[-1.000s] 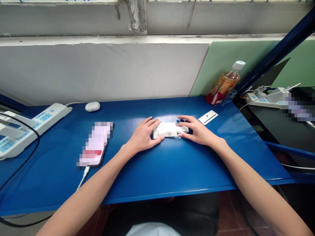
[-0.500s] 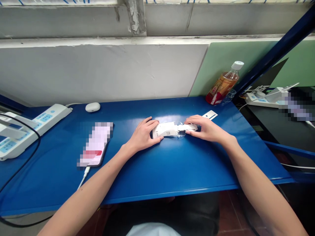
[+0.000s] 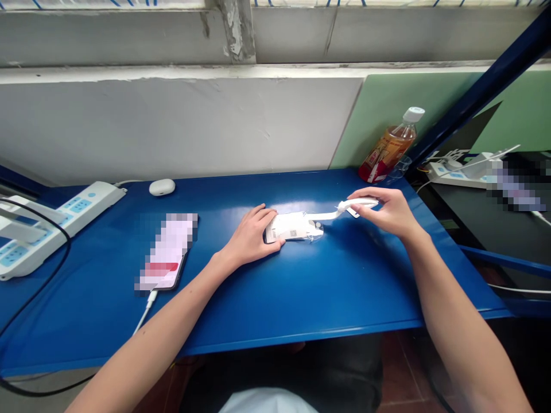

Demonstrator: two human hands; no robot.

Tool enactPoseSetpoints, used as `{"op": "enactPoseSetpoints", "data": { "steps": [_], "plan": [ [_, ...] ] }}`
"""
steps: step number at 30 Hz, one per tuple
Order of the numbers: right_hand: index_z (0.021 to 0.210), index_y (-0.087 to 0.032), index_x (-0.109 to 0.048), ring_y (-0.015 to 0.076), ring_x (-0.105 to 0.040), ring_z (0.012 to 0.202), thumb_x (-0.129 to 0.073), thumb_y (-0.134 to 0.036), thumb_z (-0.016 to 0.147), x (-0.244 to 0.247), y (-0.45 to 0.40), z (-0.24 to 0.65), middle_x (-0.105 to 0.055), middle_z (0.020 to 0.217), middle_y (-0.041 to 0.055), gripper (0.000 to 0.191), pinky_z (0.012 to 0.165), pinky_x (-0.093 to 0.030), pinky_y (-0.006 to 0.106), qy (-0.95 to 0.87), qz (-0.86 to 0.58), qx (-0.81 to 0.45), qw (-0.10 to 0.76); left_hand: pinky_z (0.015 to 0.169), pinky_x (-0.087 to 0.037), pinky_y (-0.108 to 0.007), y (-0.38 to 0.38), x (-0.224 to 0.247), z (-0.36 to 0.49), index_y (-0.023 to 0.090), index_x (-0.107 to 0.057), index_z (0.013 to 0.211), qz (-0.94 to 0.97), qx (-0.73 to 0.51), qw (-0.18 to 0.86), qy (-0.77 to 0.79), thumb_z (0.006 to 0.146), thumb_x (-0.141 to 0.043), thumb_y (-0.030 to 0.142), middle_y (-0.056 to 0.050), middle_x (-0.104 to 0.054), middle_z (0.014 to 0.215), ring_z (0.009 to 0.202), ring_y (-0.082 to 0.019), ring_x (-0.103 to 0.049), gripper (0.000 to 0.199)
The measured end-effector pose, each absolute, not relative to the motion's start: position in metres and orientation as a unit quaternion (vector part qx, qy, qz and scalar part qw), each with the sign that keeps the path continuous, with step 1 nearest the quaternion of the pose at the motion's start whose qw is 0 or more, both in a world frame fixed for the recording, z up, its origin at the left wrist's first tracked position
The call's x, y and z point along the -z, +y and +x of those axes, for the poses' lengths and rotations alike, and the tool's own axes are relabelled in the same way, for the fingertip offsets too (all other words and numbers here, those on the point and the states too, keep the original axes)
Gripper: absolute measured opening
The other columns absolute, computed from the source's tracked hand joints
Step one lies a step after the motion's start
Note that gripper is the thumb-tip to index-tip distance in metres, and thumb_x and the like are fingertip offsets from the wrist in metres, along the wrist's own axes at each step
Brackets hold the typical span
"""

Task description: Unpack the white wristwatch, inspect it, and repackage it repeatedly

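Left grip [image 3: 253, 235] half-curled, fingers and thumb holding the white packet [image 3: 293, 226] on the worktop [image 3: 301, 298]; right grip [image 3: 390, 211] pinched tight on a white strip [image 3: 328, 216] leading left to it. Probably pulling the strip out; next calls for left steady, right drawing clear.

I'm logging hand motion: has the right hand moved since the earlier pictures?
Yes: judged against the bottle, the right hand has moved rightward and farther back, closer to it.
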State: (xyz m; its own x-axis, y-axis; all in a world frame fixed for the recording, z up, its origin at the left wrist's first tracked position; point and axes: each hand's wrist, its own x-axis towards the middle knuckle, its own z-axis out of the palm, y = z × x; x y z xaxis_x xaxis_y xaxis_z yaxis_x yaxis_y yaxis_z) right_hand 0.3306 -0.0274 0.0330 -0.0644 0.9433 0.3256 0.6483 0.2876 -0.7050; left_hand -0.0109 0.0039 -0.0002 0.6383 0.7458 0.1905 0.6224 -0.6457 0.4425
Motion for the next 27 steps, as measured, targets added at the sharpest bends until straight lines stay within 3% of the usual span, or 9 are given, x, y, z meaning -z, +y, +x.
{"op": "enactPoseSetpoints", "data": {
  "steps": [3, 8, 11, 13, 16, 22, 27],
  "plan": [
    [0.086, -0.022, -0.074, 0.0216, -0.067, 0.068, -0.072, -0.051, 0.079, -0.029, -0.024, 0.329, -0.073, 0.078, 0.0042, 0.03, 0.061, -0.052, 0.034, -0.646, -0.57, -0.205, 0.464, 0.117, -0.033, -0.055, 0.003, -0.001, -0.011, 0.016, -0.051, 0.138, 0.89, -0.164, 0.171, 0.39, 0.083, -0.066, 0.046, -0.015, -0.054, 0.144, 0.144, -0.04, -0.036, 0.064],
    [0.071, -0.023, -0.063, 0.0155, -0.052, 0.05, -0.069, -0.069, 0.075, -0.019, -0.016, 0.319, -0.058, 0.06, 0.0012, 0.047, 0.049, -0.044, 0.03, -0.546, -0.525, -0.288, 0.586, 0.118, -0.028, -0.056, -0.001, -0.008, -0.009, 0.013, -0.023, 0.157, 0.88, -0.125, 0.211, 0.407, 0.084, -0.064, 0.059, -0.019, -0.031, 0.161, 0.15, -0.04, -0.024, 0.095],
    [0.071, -0.025, -0.055, 0.014, -0.042, 0.046, -0.068, -0.079, 0.068, -0.017, -0.014, 0.312, -0.047, 0.057, -0.0019, 0.055, 0.046, -0.04, 0.03, -0.527, -0.505, -0.349, 0.587, 0.12, -0.028, -0.052, -0.006, -0.018, -0.003, 0.013, -0.027, 0.156, 0.87, -0.15, 0.23, 0.41, 0.093, -0.055, 0.055, -0.018, -0.03, 0.161, 0.15, -0.035, -0.025, 0.081],
    [0.073, -0.026, -0.053, 0.0155, -0.045, 0.048, -0.066, -0.081, 0.067, -0.017, -0.014, 0.308, -0.045, 0.058, -0.0022, 0.057, 0.049, -0.044, 0.032, -0.528, -0.486, -0.389, 0.578, 0.12, -0.03, -0.049, -0.01, -0.026, 0.004, 0.016, -0.035, 0.152, 0.869, -0.189, 0.231, 0.394, 0.096, -0.053, 0.049, -0.017, -0.034, 0.159, 0.149, -0.032, -0.029, 0.068],
    [0.075, -0.027, -0.054, 0.0198, -0.055, 0.058, -0.065, -0.077, 0.069, -0.017, -0.017, 0.302, -0.052, 0.065, 0.0008, 0.052, 0.06, -0.052, 0.037, -0.515, -0.466, -0.441, 0.568, 0.117, -0.037, -0.049, -0.016, -0.034, 0.019, 0.02, -0.049, 0.142, 0.867, -0.252, 0.243, 0.355, 0.096, -0.055, 0.042, -0.014, -0.045, 0.152, 0.143, -0.03, -0.04, 0.051],
    [0.086, -0.025, -0.065, 0.025, -0.066, 0.072, -0.056, -0.068, 0.081, -0.016, -0.028, 0.286, -0.068, 0.079, 0.0061, 0.044, 0.072, -0.056, 0.043, -0.548, -0.435, -0.523, 0.487, 0.111, -0.045, -0.045, -0.036, -0.022, 0.048, 0.018, -0.057, 0.129, 0.835, -0.391, 0.256, 0.29, 0.095, -0.057, 0.029, -0.012, -0.064, 0.133, 0.13, -0.026, -0.056, 0.035],
    [0.086, -0.022, -0.072, 0.0231, -0.066, 0.073, -0.07, -0.062, 0.075, -0.015, -0.03, 0.268, -0.072, 0.084, 0.0075, 0.041, 0.071, -0.055, 0.04, -0.509, -0.402, -0.574, 0.5, 0.093, -0.057, -0.04, -0.049, -0.019, 0.053, 0.018, -0.067, 0.11, 0.779, -0.404, 0.37, 0.303, 0.093, -0.062, 0.029, -0.008, -0.075, 0.106, 0.099, -0.023, -0.072, 0.021]
  ]
}}
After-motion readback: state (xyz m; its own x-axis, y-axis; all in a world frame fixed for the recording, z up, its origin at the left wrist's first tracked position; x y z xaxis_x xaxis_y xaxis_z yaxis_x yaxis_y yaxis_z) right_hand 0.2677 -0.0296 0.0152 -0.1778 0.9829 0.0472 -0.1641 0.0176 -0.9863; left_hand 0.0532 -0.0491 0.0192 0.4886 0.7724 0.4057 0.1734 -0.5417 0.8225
